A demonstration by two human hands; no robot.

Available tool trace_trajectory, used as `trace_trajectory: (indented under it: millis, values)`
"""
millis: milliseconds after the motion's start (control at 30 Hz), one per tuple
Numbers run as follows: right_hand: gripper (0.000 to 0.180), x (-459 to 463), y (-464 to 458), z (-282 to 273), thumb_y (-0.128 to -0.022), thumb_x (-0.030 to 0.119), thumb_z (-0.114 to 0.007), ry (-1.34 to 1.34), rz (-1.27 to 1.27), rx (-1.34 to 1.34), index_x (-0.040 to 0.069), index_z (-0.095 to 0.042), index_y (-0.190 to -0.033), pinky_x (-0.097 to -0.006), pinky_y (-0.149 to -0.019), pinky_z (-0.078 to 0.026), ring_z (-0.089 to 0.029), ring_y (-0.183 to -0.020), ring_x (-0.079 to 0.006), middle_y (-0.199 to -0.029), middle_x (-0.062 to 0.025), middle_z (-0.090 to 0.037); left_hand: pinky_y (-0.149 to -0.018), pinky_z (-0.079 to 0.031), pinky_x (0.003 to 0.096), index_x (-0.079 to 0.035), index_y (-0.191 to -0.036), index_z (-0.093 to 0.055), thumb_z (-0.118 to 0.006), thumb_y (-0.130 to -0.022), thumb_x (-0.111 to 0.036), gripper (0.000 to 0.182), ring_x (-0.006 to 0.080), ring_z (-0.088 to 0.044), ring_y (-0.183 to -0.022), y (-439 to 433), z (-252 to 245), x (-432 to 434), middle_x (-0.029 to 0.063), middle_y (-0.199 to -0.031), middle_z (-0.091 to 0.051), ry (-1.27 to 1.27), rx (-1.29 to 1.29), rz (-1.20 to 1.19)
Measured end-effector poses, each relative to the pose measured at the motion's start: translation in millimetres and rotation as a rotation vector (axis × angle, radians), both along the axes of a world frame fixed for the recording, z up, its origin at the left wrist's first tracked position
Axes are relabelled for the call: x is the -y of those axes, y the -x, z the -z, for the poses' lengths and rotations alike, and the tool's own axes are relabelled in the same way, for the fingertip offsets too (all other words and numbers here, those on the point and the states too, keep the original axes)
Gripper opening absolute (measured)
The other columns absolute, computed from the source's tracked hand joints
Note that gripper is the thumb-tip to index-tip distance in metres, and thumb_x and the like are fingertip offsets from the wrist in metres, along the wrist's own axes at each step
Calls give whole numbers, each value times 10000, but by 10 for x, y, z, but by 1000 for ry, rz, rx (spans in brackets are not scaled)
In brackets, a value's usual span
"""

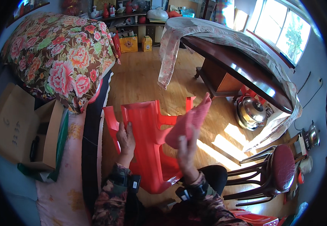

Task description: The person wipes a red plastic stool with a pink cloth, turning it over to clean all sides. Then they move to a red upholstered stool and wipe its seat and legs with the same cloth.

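Observation:
A red plastic stool (pixel 143 135) lies tipped in front of me, its legs pointing away. My left hand (pixel 126 139) grips one of its legs at the left, thumb on the near face. My right hand (pixel 188 149), a little blurred, holds a pink cloth (pixel 190 125) above the right side of the stool. The cloth is bunched, with one end sticking up. Whether it touches the stool I cannot tell.
At left, an open cardboard box (pixel 49 135) sits on a bed (pixel 64 195) beside a flowered cover (pixel 67 59). A partly draped wooden table (pixel 237 70), a lidded metal pot (pixel 252 111) and a chair with a dark red seat (pixel 283 168) stand at right.

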State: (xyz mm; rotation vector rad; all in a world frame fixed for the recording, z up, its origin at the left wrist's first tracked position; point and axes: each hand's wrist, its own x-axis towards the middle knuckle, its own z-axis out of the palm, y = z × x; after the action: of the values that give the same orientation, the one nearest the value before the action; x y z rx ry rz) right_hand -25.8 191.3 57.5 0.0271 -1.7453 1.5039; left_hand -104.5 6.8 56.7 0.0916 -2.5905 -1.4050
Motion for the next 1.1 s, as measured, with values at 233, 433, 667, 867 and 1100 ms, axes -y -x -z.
trace_trajectory:
  millis: [233, 433, 667, 867, 1100]
  values:
    - [399, -84, 477, 1094, -814, 108, -689, -660, 188, -27, 38, -599, -1196, -488, -946, -429, -572, -1099, -390, -1413, -248, -499, -756, -524, 395, 14, -1108, -607, -504, -1052, -347, 380, 324, -680, -840, 114, 198, 138, 188, -929, -691, -239, -207, 9]
    - [205, -1443, 571, 1551, -930, 64, -545, 141, 246, 572, 24, -676, -1082, -378, -849, -514, -628, -1015, -242, -1093, -155, -649, -918, -526, 436, -33, -1270, -561, -346, -1071, -448, 507, 369, -665, -1035, 153, 269, 205, 206, -1157, -667, -180, -9, -16]
    - [415, -1206, 402, 360, -1048, 203, -490, 285, -146, 41, -11, -524, -1403, -311, -1079, -400, -503, -1288, -185, -1396, -130, -536, -906, -515, 456, -3, -1257, -568, -397, -1063, -351, 434, 442, -630, -1052, 107, 163, 115, 267, -1161, -638, -7, -117, -19]
    - [526, -325, 249, -2, -999, 292, -605, -304, -404, 487, -18, -495, -1409, -373, -986, -481, -605, -1150, -295, -1296, -191, -606, -835, -515, 483, 6, -1185, -599, -450, -1050, -281, 350, 467, -622, -981, 36, 80, 23, 279, -1057, -651, 130, -230, 43]
    - [584, -990, 329, 84, -916, 365, -678, -846, -883, 454, 159, -511, -1436, -429, -804, -519, -665, -1026, -312, -1154, -119, -689, -831, -514, 490, -27, -1222, -606, -435, -1062, -326, 380, 459, -633, -991, 27, 266, 146, 267, -1099, -656, 59, -156, 83]
